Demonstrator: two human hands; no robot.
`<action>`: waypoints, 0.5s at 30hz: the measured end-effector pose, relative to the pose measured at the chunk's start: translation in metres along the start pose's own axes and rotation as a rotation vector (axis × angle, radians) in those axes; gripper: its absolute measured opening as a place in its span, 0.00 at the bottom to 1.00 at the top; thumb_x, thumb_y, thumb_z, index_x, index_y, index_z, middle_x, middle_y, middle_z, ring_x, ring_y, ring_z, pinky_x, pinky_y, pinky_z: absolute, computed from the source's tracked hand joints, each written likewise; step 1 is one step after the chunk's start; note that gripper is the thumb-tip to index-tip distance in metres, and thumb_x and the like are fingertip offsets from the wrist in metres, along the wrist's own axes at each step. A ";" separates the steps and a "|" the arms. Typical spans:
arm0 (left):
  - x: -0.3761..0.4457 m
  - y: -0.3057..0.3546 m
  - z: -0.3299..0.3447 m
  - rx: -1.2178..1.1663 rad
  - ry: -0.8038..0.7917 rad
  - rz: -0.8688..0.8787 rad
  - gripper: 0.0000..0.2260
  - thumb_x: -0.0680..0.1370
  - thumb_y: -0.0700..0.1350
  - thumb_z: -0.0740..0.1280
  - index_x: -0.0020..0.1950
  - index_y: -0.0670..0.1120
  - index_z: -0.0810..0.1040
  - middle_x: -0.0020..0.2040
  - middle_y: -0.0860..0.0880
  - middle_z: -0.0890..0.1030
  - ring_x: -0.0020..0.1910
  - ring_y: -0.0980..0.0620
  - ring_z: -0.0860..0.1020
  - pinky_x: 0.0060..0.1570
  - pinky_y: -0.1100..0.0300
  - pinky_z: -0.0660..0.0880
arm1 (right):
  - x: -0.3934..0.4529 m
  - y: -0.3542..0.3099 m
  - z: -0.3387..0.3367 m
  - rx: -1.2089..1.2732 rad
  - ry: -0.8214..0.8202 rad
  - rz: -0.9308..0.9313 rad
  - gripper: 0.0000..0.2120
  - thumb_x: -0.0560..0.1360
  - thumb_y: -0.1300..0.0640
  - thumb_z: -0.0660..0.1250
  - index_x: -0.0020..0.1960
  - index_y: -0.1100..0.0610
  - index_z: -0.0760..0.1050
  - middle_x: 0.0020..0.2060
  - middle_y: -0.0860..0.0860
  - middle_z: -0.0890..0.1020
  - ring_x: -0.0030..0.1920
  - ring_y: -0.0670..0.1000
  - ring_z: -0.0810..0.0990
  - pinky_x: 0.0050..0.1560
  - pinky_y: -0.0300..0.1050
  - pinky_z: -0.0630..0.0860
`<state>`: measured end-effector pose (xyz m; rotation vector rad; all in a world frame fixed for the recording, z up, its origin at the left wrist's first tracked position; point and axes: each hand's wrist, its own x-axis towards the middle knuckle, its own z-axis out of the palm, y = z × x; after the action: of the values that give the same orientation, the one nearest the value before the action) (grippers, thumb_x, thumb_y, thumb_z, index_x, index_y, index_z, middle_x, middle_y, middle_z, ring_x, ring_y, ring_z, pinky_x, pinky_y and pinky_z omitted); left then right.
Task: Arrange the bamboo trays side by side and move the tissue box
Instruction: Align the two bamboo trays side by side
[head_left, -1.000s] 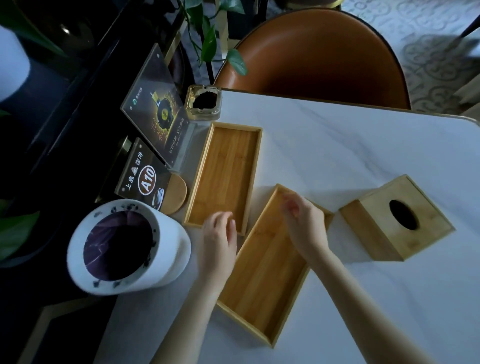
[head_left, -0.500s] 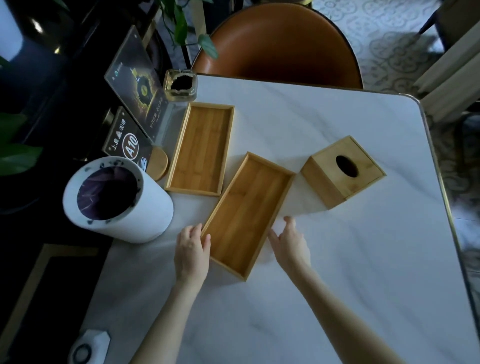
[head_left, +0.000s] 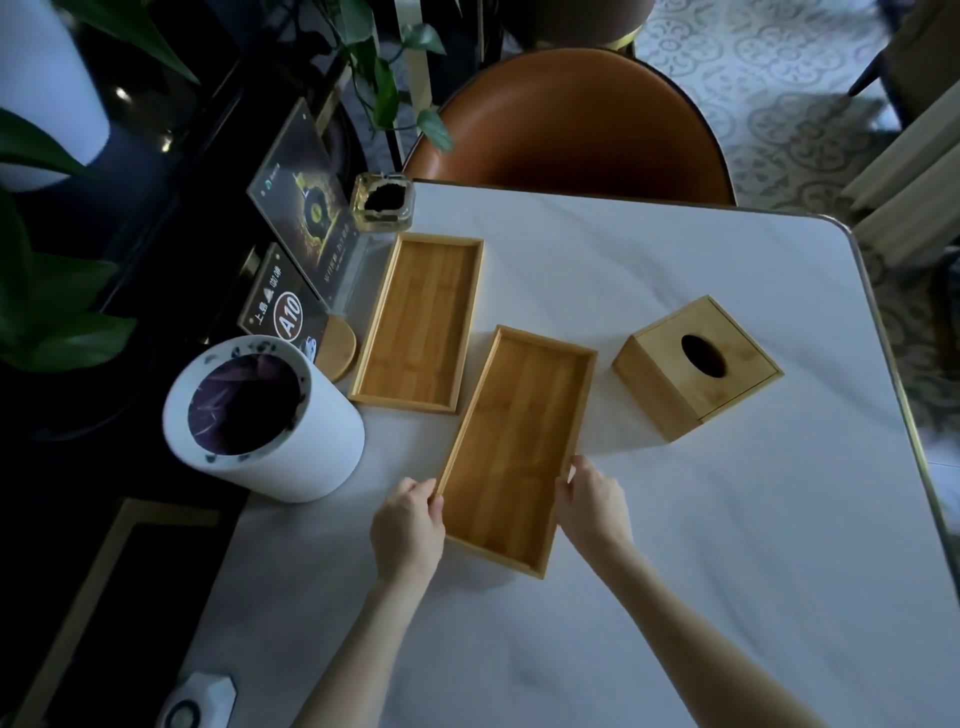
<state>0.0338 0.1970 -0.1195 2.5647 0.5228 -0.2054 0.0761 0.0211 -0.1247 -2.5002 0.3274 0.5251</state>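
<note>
Two empty bamboo trays lie on the white marble table (head_left: 675, 519). The far tray (head_left: 418, 322) sits near the left edge, pointing away from me. The near tray (head_left: 514, 447) lies slanted to its right, its far corner close to the wooden tissue box (head_left: 696, 366). My left hand (head_left: 410, 525) grips the near tray's left long rim close to its near end. My right hand (head_left: 595, 501) grips the opposite rim. The tissue box stands apart on the right, with an oval hole in its top.
A white round bin (head_left: 265, 421) stands at the table's left edge. Behind it are an A10 sign (head_left: 283, 312), a round wooden coaster (head_left: 337, 348), an acrylic menu stand (head_left: 306, 208) and a glass ashtray (head_left: 382, 202). An orange chair (head_left: 571, 130) faces the far side.
Both hands have slid back along the near tray to its near end and closed on its two long rims. The view has pulled back. The tray looks slightly straighter.
</note>
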 end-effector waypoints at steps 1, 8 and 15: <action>0.001 0.004 0.001 -0.007 0.000 -0.005 0.11 0.75 0.40 0.65 0.55 0.40 0.79 0.47 0.40 0.82 0.45 0.40 0.80 0.42 0.53 0.76 | 0.004 0.002 -0.004 -0.025 0.011 -0.022 0.11 0.78 0.60 0.55 0.54 0.63 0.73 0.43 0.59 0.83 0.37 0.57 0.80 0.37 0.47 0.78; 0.025 0.036 0.003 -0.099 0.038 -0.014 0.12 0.75 0.42 0.66 0.57 0.41 0.79 0.49 0.41 0.83 0.45 0.44 0.82 0.44 0.56 0.78 | 0.044 -0.003 -0.039 -0.095 0.100 -0.140 0.10 0.78 0.61 0.54 0.47 0.63 0.74 0.36 0.58 0.82 0.32 0.55 0.78 0.32 0.46 0.76; 0.077 0.066 0.005 -0.144 0.077 -0.023 0.13 0.75 0.41 0.67 0.58 0.40 0.77 0.53 0.40 0.82 0.49 0.44 0.81 0.47 0.55 0.78 | 0.100 -0.027 -0.064 -0.139 0.105 -0.117 0.09 0.77 0.64 0.53 0.40 0.62 0.68 0.31 0.57 0.77 0.33 0.60 0.79 0.28 0.46 0.71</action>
<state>0.1303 0.1670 -0.1121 2.4345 0.5743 -0.0745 0.1934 -0.0050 -0.1063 -2.6683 0.1883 0.3818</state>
